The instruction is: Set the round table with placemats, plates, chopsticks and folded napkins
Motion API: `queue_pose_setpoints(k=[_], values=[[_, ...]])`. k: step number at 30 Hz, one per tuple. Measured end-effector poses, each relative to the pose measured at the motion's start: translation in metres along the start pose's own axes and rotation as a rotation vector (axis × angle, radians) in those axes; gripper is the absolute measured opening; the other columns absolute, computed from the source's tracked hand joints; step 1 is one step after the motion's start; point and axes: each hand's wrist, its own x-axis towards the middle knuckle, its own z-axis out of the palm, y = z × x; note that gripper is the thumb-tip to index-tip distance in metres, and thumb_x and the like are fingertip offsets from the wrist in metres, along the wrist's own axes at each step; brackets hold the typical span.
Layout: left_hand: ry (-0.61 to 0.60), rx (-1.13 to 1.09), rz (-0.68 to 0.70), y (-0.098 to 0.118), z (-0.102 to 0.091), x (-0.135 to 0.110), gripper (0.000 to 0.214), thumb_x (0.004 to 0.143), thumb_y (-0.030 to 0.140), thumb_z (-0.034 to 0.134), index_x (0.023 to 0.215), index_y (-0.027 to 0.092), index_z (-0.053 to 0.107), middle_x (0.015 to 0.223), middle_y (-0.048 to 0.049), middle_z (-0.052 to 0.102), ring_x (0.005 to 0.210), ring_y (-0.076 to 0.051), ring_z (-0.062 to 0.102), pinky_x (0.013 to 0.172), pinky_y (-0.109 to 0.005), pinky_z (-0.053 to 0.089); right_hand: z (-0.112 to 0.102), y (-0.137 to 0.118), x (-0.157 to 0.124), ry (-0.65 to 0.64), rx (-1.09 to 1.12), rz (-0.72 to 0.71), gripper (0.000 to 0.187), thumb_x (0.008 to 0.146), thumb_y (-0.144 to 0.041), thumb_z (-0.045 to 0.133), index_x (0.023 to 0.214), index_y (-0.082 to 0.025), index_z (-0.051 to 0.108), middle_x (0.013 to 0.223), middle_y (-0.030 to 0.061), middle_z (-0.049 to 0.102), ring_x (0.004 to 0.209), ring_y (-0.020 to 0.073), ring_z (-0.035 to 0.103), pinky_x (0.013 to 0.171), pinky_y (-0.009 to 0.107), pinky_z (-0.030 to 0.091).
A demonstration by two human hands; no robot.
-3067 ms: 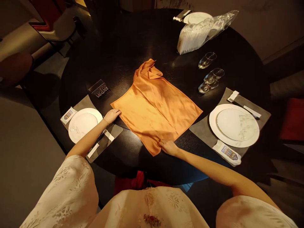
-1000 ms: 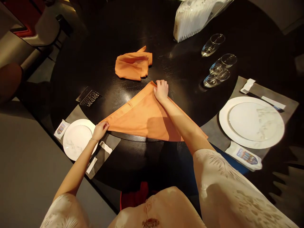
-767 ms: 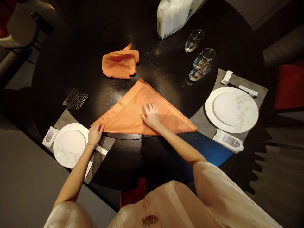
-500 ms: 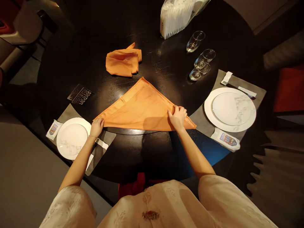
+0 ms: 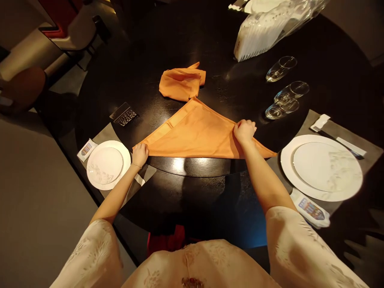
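Observation:
An orange cloth napkin (image 5: 192, 132) lies on the dark round table, folded into a triangle with its peak pointing away from me and its long edge towards me. My left hand (image 5: 141, 154) grips the left corner, its fingers closed on the cloth. On the right slanting edge, my right hand (image 5: 245, 131) is closed with its fingers curled on the fabric; the right corner sticks out past my wrist. Just beyond the peak rests a second orange napkin (image 5: 181, 83), loosely bunched.
Place settings with a left plate (image 5: 105, 164) and a right plate (image 5: 324, 168) flank the napkin. Drinking glasses (image 5: 281, 69) stand at the back right, near a plastic-wrapped white stack (image 5: 261, 36). A black patterned holder (image 5: 124, 115) is at the left.
The view has swung, so the table items sit further right. My right hand has curled more tightly on the napkin's right edge, while my left hand stays at the left corner.

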Motion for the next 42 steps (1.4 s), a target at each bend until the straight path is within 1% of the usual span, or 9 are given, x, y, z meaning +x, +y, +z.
queue_pose_setpoints(k=[3, 7, 9, 12, 17, 21, 30, 37, 42], values=[[0.045, -0.043, 0.171, 0.042, -0.004, -0.003, 0.038, 0.09, 0.026, 0.035, 0.122, 0.015, 0.052, 0.13, -0.0144, 0.051, 0.126, -0.028, 0.041, 0.102, -0.044, 0.036, -0.002, -0.037, -0.042, 0.058, 0.013, -0.333, 0.043, 0.089, -0.032, 0.037, 0.119, -0.004, 0.051, 0.124, 0.0216, 0.047, 0.114, 0.0288, 0.038, 0.095, 0.045, 0.031], [-0.106, -0.099, 0.508, 0.105, 0.006, -0.013, 0.053, 0.093, 0.04, 0.033, 0.142, 0.024, 0.03, 0.151, -0.0055, 0.026, 0.141, -0.025, 0.016, 0.113, -0.047, 0.019, 0.019, -0.078, -0.136, -0.19, 0.117, -0.923, 0.055, 0.09, -0.045, 0.038, 0.136, -0.015, 0.04, 0.146, 0.0129, 0.032, 0.135, 0.0267, 0.023, 0.109, 0.045, 0.022], [-0.185, -0.088, 0.574, 0.116, 0.016, -0.019, 0.056, 0.093, 0.045, 0.031, 0.144, 0.024, 0.026, 0.152, -0.0055, 0.023, 0.141, -0.025, 0.016, 0.114, -0.049, 0.018, 0.029, -0.071, -0.163, -0.267, 0.103, -1.01, 0.059, 0.09, -0.047, 0.036, 0.142, -0.018, 0.032, 0.15, 0.0097, 0.026, 0.139, 0.025, 0.019, 0.112, 0.046, 0.019], [-0.182, -0.046, 0.492, 0.09, 0.03, -0.03, 0.055, 0.093, 0.043, 0.029, 0.144, 0.021, 0.027, 0.151, -0.0076, 0.024, 0.141, -0.025, 0.017, 0.113, -0.05, 0.019, 0.029, -0.013, -0.162, -0.263, 0.008, -0.897, 0.06, 0.091, -0.045, 0.034, 0.144, -0.016, 0.028, 0.15, 0.0097, 0.025, 0.14, 0.0247, 0.018, 0.113, 0.048, 0.018], [-0.098, -0.056, 0.443, -0.012, 0.03, -0.038, 0.05, 0.095, 0.027, 0.021, 0.141, 0.012, 0.033, 0.145, -0.0145, 0.035, 0.137, -0.023, 0.027, 0.111, -0.045, 0.029, -0.001, 0.126, -0.11, -0.198, -0.116, -0.752, 0.057, 0.09, -0.03, 0.033, 0.142, -0.008, 0.03, 0.146, 0.0137, 0.032, 0.138, 0.0232, 0.026, 0.111, 0.044, 0.027], [-0.116, -0.091, 0.555, -0.062, 0.015, -0.03, 0.05, 0.094, 0.018, 0.015, 0.135, 0.013, 0.043, 0.137, -0.0141, 0.047, 0.132, -0.02, 0.038, 0.105, -0.041, 0.039, -0.018, 0.18, -0.081, -0.239, -0.186, -0.835, 0.052, 0.084, -0.013, 0.033, 0.134, -0.008, 0.045, 0.137, 0.0145, 0.045, 0.129, 0.0206, 0.041, 0.106, 0.038, 0.035], [-0.048, -0.038, 0.231, -0.043, -0.012, 0.011, 0.034, 0.088, 0.026, 0.033, 0.098, 0.019, 0.065, 0.099, -0.0116, 0.065, 0.103, -0.026, 0.053, 0.089, -0.043, 0.042, -0.035, 0.13, -0.043, -0.154, -0.408, -0.462, 0.023, 0.081, -0.023, 0.044, 0.082, -0.015, 0.065, 0.092, 0.0157, 0.066, 0.096, 0.0245, 0.048, 0.082, 0.036, 0.029], [-0.065, 0.062, -0.025, -0.026, -0.006, 0.051, 0.025, 0.083, 0.023, 0.037, 0.083, 0.017, 0.061, 0.089, -0.0131, 0.061, 0.094, -0.028, 0.051, 0.079, -0.04, 0.042, -0.03, 0.102, -0.005, -0.298, -0.462, -0.21, 0.025, 0.08, -0.025, 0.047, 0.084, -0.012, 0.068, 0.096, 0.0187, 0.063, 0.093, 0.0252, 0.04, 0.072, 0.036, 0.021], [0.039, 0.051, -0.06, -0.018, 0.003, 0.051, 0.029, 0.086, 0.023, 0.037, 0.098, 0.013, 0.06, 0.106, -0.0182, 0.058, 0.108, -0.032, 0.048, 0.089, -0.046, 0.039, -0.013, 0.103, -0.006, -0.148, -0.505, -0.202, 0.031, 0.081, -0.028, 0.046, 0.095, -0.007, 0.066, 0.097, 0.0211, 0.06, 0.095, 0.0262, 0.037, 0.072, 0.037, 0.019]])
